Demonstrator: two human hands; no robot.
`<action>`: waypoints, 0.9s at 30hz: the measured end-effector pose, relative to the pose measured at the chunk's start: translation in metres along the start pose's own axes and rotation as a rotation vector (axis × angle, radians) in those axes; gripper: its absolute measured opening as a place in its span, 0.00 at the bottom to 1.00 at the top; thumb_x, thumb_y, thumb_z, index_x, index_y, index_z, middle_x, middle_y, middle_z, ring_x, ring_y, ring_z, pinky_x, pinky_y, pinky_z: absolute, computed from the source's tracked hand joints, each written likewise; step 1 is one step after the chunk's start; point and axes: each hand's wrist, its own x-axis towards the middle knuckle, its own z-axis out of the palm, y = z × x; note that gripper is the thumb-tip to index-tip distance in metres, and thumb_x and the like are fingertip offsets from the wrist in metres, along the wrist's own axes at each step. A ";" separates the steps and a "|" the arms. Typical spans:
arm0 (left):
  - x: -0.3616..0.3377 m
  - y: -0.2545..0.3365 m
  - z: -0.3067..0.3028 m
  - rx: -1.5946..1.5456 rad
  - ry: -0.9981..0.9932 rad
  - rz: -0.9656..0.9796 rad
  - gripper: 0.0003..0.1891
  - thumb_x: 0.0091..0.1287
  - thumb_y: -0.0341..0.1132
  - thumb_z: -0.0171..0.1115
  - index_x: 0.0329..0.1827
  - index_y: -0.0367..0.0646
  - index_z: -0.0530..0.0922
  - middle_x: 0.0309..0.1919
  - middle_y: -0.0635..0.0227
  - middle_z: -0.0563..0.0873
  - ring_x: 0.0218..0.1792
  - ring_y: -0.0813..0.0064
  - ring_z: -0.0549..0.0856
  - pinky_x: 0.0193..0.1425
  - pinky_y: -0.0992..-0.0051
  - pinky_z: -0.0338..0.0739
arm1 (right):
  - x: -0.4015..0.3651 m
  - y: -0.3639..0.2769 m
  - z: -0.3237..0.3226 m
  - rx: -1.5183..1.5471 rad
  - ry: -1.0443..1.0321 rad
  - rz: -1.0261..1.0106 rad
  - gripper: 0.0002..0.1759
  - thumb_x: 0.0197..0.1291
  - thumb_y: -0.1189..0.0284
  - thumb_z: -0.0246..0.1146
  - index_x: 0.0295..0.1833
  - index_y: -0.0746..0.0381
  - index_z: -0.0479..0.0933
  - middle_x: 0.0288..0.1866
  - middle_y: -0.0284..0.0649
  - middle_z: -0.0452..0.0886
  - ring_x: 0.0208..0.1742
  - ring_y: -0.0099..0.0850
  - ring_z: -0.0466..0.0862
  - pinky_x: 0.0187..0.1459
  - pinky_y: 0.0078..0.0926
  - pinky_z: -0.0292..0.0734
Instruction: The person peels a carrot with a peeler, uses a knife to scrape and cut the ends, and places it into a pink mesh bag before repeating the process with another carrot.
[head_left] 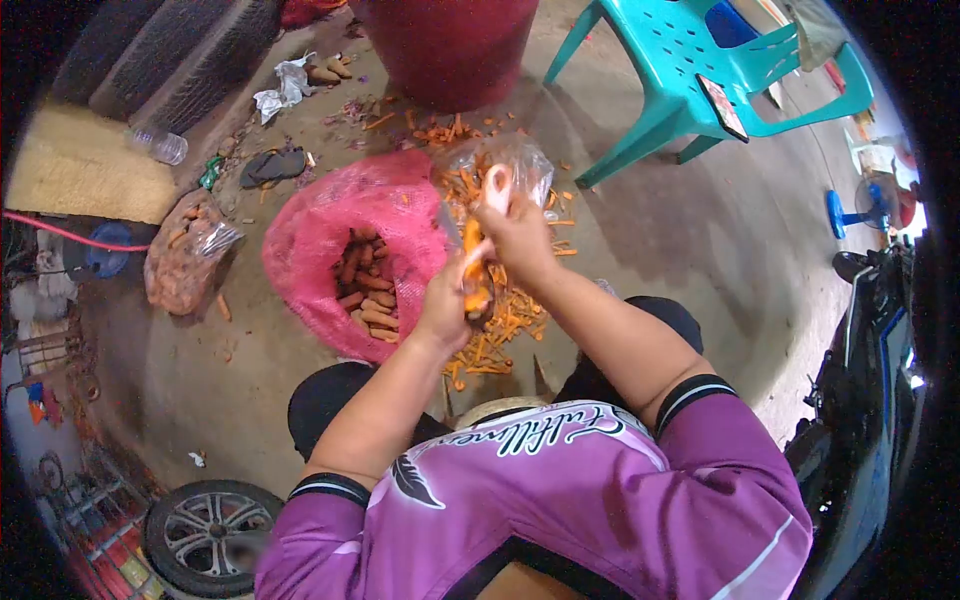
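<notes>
My left hand [446,303] is closed around a partly peeled orange root [476,300], bright orange along its length and dark at the near end. Against it, my right hand [522,238] grips a peeler with a pale pinkish handle [497,182]; its blade is hidden by the fingers. Orange peelings [505,325] lie scattered on the floor beneath both hands. To the left stands an open pink mesh sack [310,215] holding many reddish-brown roots [368,275]. A clear plastic bag [538,172] with orange pieces lies just beyond my hands.
A large red tub [445,50] stands ahead, with a turquoise plastic chair [650,60] bearing a phone [722,108] at right. Leftward are a filled plastic bag [185,260], a sandal [273,168] and tyres [200,75]. A wheel [215,535] lies lower left; a motorcycle [865,370] stands right.
</notes>
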 end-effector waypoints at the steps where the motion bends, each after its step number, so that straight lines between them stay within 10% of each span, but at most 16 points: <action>1: -0.004 -0.003 0.003 0.036 -0.015 -0.016 0.18 0.66 0.49 0.39 0.41 0.45 0.70 0.23 0.71 0.75 0.19 0.79 0.74 0.18 0.80 0.68 | 0.015 0.008 -0.010 -0.065 0.099 -0.046 0.11 0.50 0.68 0.57 0.32 0.65 0.67 0.24 0.34 0.70 0.18 0.21 0.70 0.16 0.19 0.66; 6: -0.012 -0.005 0.008 0.040 -0.166 -0.043 0.16 0.68 0.46 0.38 0.43 0.43 0.68 0.22 0.68 0.75 0.18 0.78 0.73 0.21 0.79 0.69 | 0.060 0.004 -0.038 0.245 0.505 -0.118 0.11 0.50 0.69 0.57 0.31 0.66 0.67 0.22 0.35 0.70 0.18 0.22 0.70 0.18 0.20 0.66; 12: 0.005 0.000 -0.019 -0.071 -0.008 -0.035 0.17 0.65 0.46 0.44 0.43 0.41 0.72 0.29 0.69 0.77 0.26 0.77 0.77 0.28 0.76 0.73 | 0.004 -0.020 -0.014 0.113 -0.002 0.240 0.14 0.50 0.68 0.59 0.38 0.67 0.68 0.31 0.37 0.72 0.27 0.22 0.73 0.21 0.20 0.67; 19: 0.001 0.003 -0.005 -0.091 0.013 0.025 0.15 0.66 0.44 0.42 0.42 0.44 0.71 0.28 0.70 0.76 0.24 0.79 0.76 0.26 0.77 0.72 | -0.008 0.008 0.002 0.093 -0.082 0.099 0.11 0.50 0.73 0.59 0.38 0.66 0.68 0.28 0.34 0.72 0.27 0.21 0.72 0.27 0.21 0.70; 27: -0.007 -0.001 0.002 0.045 -0.083 0.009 0.13 0.68 0.43 0.38 0.39 0.44 0.68 0.24 0.69 0.74 0.22 0.79 0.74 0.23 0.80 0.69 | 0.050 0.008 -0.034 0.105 0.372 -0.038 0.09 0.49 0.70 0.57 0.31 0.64 0.67 0.24 0.35 0.69 0.21 0.21 0.70 0.19 0.19 0.67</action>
